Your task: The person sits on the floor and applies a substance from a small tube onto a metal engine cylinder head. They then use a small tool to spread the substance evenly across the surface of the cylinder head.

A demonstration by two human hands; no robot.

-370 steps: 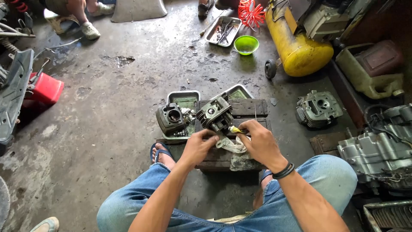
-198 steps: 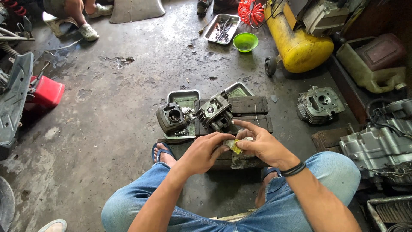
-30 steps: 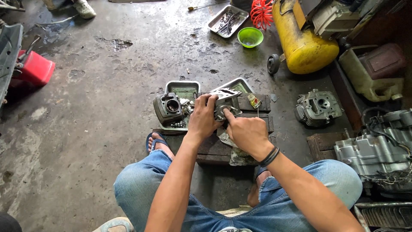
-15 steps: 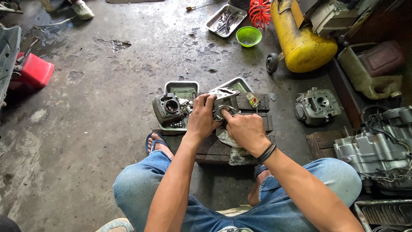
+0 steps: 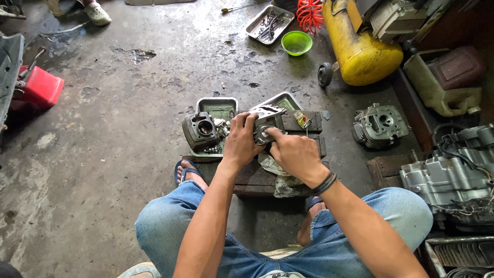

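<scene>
Hands meet over a small engine part (image 5: 267, 123), a grey metal casting with a bright plate on top, which sits at the far edge of a dark wooden block (image 5: 257, 177) on the concrete floor. The left hand (image 5: 242, 141) is wrapped round the part's left side, steadying it; the right hand (image 5: 293, 153) is clenched with its fingertips pressed to the part's near face, and whether it pinches a small tool or piece I cannot tell. Judging by the loose engine pieces all around, the work looks mid-way: the part is still under the hands, and a dirty rag (image 5: 280, 180) lies on the block beneath the right wrist.

Just beyond the block's far edge lie two shallow metal trays: the left tray (image 5: 218, 105) carries a dark cylinder block (image 5: 200, 129) and some small bits, while the right tray (image 5: 288, 100) shows only a greenish bottom. Further off, a third tray (image 5: 267, 23) holds small tools, and the green bowl (image 5: 297, 42) beside it looks empty.
</scene>
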